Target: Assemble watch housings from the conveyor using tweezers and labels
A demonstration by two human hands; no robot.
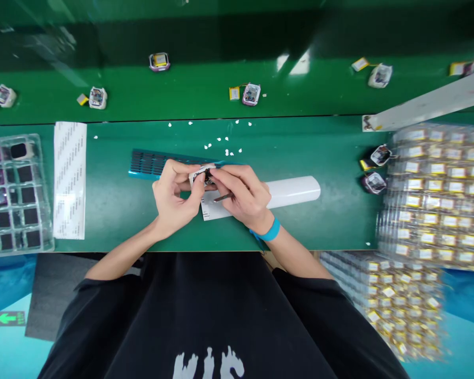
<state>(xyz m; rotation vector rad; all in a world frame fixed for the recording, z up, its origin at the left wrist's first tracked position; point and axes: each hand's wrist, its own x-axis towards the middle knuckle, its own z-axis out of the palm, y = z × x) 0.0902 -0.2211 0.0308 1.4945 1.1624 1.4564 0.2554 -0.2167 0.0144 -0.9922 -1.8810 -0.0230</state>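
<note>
a small watch casing [203, 176] is held between both hands over the green bench [319, 221].

head view: the casing is pinched at its left side by the thumb and fingers of the left hand [174, 197], just above a white paper strip [213, 210]. the right hand [245, 197] is laid against the casing's right side, fingers pressed together, and a thin dark tool [223, 198] is gripped in it. a blue wristband [266, 232] is worn on the right wrist. a teal strip of small parts [154, 162] lies just behind the hands, a white cylinder [296, 190] to the right, a clear tray [11, 195] at far left.
</note>
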